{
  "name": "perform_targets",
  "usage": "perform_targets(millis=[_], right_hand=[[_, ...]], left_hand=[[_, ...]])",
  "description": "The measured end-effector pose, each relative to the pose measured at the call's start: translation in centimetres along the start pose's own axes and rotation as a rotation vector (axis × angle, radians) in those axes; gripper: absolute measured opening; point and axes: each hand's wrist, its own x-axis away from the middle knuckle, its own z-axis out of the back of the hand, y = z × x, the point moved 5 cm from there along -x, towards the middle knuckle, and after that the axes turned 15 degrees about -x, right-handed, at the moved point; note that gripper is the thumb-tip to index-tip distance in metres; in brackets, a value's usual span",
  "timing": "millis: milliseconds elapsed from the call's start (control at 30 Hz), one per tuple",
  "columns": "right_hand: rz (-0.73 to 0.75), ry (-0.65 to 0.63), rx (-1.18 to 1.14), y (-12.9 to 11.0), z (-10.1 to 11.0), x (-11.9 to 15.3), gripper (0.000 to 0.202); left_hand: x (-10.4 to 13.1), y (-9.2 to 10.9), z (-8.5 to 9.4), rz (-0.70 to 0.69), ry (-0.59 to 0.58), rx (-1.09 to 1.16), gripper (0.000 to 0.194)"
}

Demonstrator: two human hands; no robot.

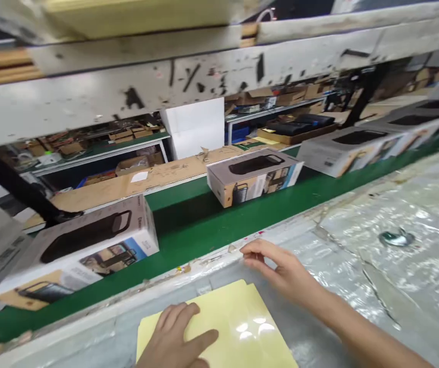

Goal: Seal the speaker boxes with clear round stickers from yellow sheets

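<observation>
A pale yellow sheet [238, 312], apparently on top of others, lies on the plastic-covered worktop at the bottom centre. Several bright round shiny spots show on its surface. My left hand [179, 335] rests flat on the sheet's left part, fingers spread. Beyond the sheet's upper right corner, my right hand [276, 266] hovers near the worktop's edge with thumb and forefinger pinched together. Whatever they hold, if anything, is too small to make out. The closest printed carton [253, 176] stands on the green belt beyond my right hand.
The green conveyor belt [188, 220] crosses in front, carrying another printed carton [89, 245] at left and several at right [349, 145]. A scuffed white shelf beam [146, 92] spans above it. Wrinkled clear plastic [414, 276] covers the worktop at right.
</observation>
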Motion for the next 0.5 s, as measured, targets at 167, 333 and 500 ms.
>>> perform_targets(millis=[167, 333, 500], right_hand=[[0.101, 0.132, 0.103, 0.3, 6.9, 0.0, 0.021], [0.128, 0.437, 0.102, 2.4, 11.1, 1.1, 0.027], [0.180, 0.440, 0.131, 3.0, 12.7, 1.6, 0.025]], left_hand=[[-10.3, -1.5, 2.5, 0.127, -0.165, 0.126, 0.021], [-30.2, -3.5, 2.2, 0.264, -0.011, -0.022, 0.044], [-42.3, -3.5, -2.3, 0.355, -0.151, -0.200, 0.074]])
